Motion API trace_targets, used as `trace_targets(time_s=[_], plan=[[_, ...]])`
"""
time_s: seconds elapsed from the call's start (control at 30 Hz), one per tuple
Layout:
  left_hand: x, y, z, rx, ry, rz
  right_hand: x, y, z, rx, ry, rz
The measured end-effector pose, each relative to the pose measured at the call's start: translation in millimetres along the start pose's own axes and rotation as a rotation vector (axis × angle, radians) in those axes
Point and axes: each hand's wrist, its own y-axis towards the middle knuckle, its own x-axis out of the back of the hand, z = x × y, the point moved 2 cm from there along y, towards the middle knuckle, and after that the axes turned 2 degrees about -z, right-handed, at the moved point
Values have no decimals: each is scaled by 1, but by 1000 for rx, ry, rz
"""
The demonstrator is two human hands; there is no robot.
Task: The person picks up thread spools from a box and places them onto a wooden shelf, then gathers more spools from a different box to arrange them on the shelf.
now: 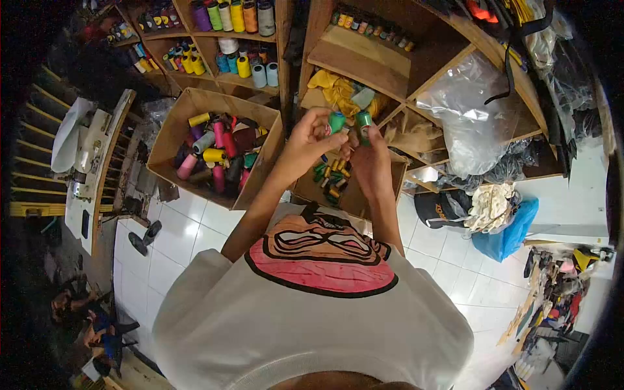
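My left hand (315, 135) is closed around a green thread spool (336, 121), holding it up near the shelf. Beside it, my right hand (370, 153) grips a second green thread spool (363, 118) with a label on its side. The two spools are held a small gap apart at about the same height. Below my hands is an open cardboard box (305, 194) with several small green and yellow spools (333, 177) lying loose in it. My forearms and hands hide part of this box.
To the left stands a larger cardboard box (260, 170) of mixed thread cones. Wooden shelves (357, 62) rise ahead, with thread rows, yellow cloth (337, 91) and clear plastic bags (465, 114). A blue bag (507, 231) and black bag (439, 209) lie on the right floor.
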Motion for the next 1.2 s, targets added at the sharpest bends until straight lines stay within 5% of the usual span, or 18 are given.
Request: trace_targets(time_s=[0.5, 0.7, 0.73, 0.8, 0.87, 0.93, 1.03, 1.07, 1.2], plan=[[-1, 38, 16, 73, 305, 28, 4, 15, 11, 34, -131, -121], [1, 73, 38, 207, 78, 114, 15, 27, 15, 83, -181, -159], [3, 89, 46, 186, 144, 110, 19, 31, 15, 89, -181, -179], [12, 144, 95, -224, 733, -30, 13, 36, 22, 106, -266, -272], [18, 197, 107, -452, 971, -93, 19, 44, 23, 75, -299, -274], [19, 240, 103, -478, 867, -58, 28, 53, 23, 12, -362, -314], [33, 285, 118, -218, 944, 16, 25, 62, 34, 38, -290, -274], [45, 306, 147, -352, 931, -2, 31, 66, 32, 29, -249, -301], [46, 329, 156, -180, 1025, 40, 50, 86, 37, 3, -357, -354]])
